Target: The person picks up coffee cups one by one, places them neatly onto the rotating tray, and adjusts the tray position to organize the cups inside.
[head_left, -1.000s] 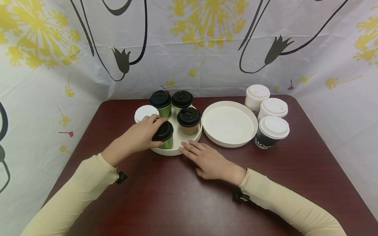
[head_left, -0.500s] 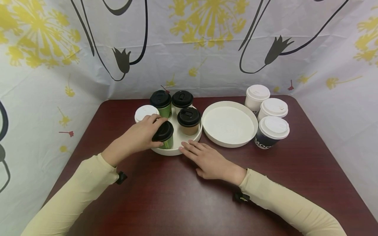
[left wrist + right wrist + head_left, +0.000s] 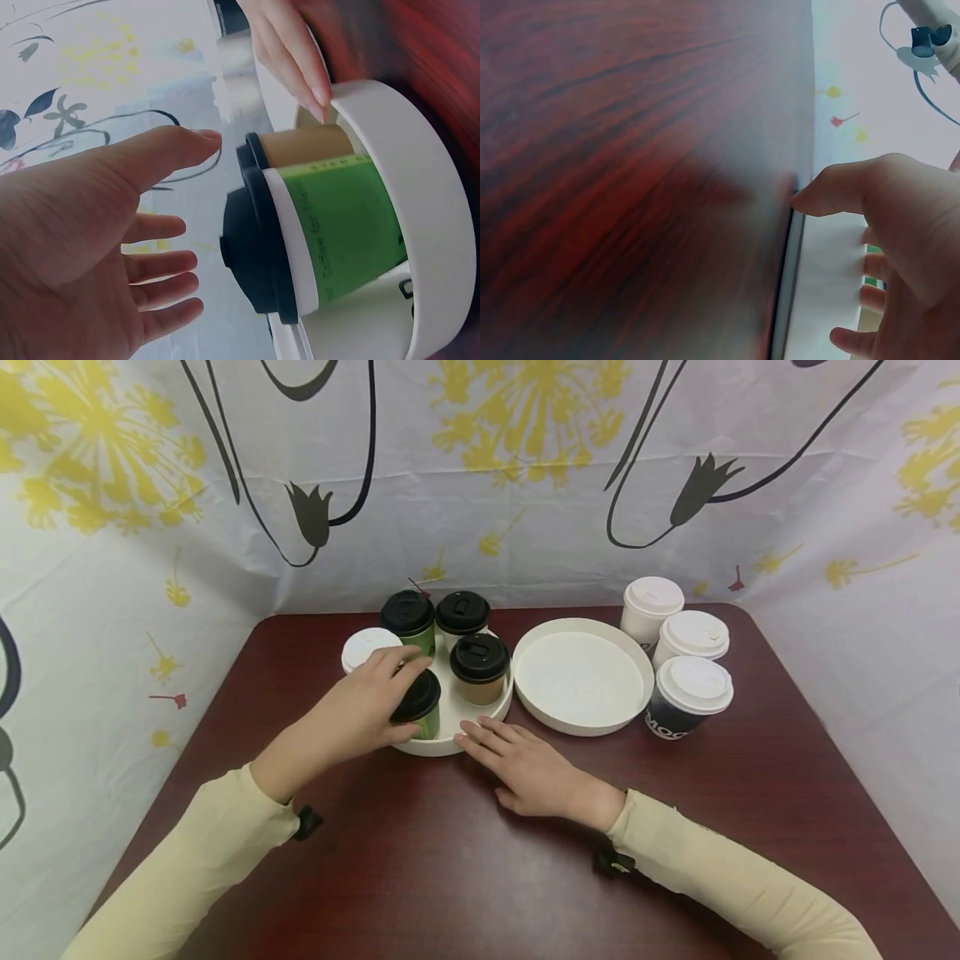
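Note:
In the head view, my left hand (image 3: 352,706) is over a green paper cup with a black lid (image 3: 427,727), which stands upright near the front of a white round tray (image 3: 431,748). The left wrist view has the thumb and fingers spread, with a gap between them and the lid. Fingertips of my right hand (image 3: 536,768) rest at the tray's front right rim, fingers straight. Sharing that tray are a brown cup (image 3: 480,692), another green cup (image 3: 422,645) and a black-lidded pale cup (image 3: 462,613). A white-lidded cup (image 3: 370,646) at the left is partly hidden by my left hand.
A second white round tray (image 3: 583,727), holding nothing, sits close to the right of the first. Three white-lidded cups (image 3: 693,683) stand beside it at the right. A printed cloth (image 3: 555,543) hangs behind the dark red table (image 3: 480,868).
My left hand has loosened from the front green cup and lifted slightly, its fingers now apart from the lid. The right hand and the cups have stayed in place.

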A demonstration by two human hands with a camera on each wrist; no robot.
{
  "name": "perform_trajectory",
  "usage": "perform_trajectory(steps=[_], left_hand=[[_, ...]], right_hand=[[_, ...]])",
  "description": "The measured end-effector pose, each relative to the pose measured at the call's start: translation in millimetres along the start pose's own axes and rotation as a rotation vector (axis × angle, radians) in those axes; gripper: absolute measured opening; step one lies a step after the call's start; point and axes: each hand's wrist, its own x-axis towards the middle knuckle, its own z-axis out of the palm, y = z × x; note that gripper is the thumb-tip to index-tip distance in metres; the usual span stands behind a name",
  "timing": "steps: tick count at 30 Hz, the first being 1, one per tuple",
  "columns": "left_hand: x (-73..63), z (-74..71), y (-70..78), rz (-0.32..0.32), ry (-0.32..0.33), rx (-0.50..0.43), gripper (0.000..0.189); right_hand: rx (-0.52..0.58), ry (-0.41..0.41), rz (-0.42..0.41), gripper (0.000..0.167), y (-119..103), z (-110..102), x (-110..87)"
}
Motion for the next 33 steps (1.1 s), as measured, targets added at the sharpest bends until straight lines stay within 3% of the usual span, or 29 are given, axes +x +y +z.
perform_trajectory(steps=[8, 14, 33], left_hand=[[-2.7, 1.2, 15.5, 0.109, 0.112, 0.016, 0.084], [-2.9, 10.6, 27.3, 0.167, 0.142, -0.004, 0.080], [7.2, 63.1, 58.6, 0.245, 0.031, -0.080, 0.080]], right_hand=[[0.051, 0.050, -0.044, 0.090, 3.6, 4.1, -9.6], [0.072, 0.076, -0.032, 0.091, 10.7, -7.6, -21.9], [0.058, 0.120, 0.106, 0.089, 42.2, -25.9, -72.8]])
